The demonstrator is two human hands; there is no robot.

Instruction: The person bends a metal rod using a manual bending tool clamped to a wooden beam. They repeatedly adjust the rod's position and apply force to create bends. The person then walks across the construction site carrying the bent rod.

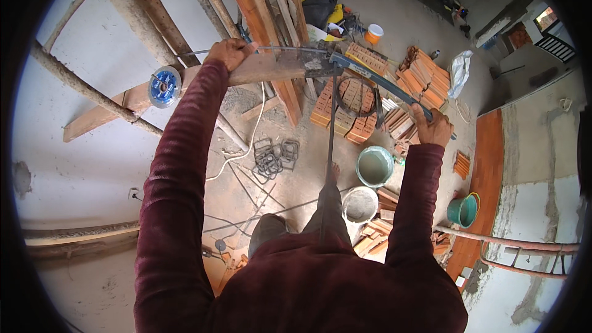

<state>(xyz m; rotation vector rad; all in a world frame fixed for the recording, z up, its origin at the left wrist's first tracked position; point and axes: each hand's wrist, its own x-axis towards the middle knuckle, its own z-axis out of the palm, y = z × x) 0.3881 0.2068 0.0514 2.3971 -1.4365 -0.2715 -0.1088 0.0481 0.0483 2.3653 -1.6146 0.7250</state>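
A thin steel rod point(283, 48) lies along the top of a wooden beam point(265, 69). My left hand point(230, 54) is closed round the rod and rests on the beam. Near the beam's right end the rod meets the head of a dark rebar bending bar point(385, 81). From there a long rod length point(332, 123) runs back toward my body at a sharp angle; whether it is one piece with the other is hidden at the bar's head. My right hand point(434, 128) grips the far right end of the bending bar. A blue-labelled round disc point(164, 87) sits against the beam on the left.
Bent steel stirrups point(271, 158) lie on the floor below the beam. Brick stacks point(354, 108), a green bucket point(375, 166) and a white bucket point(360, 205) stand to the right. Wooden poles point(132, 9) lean at the left wall; a white cable point(246, 153) crosses the floor.
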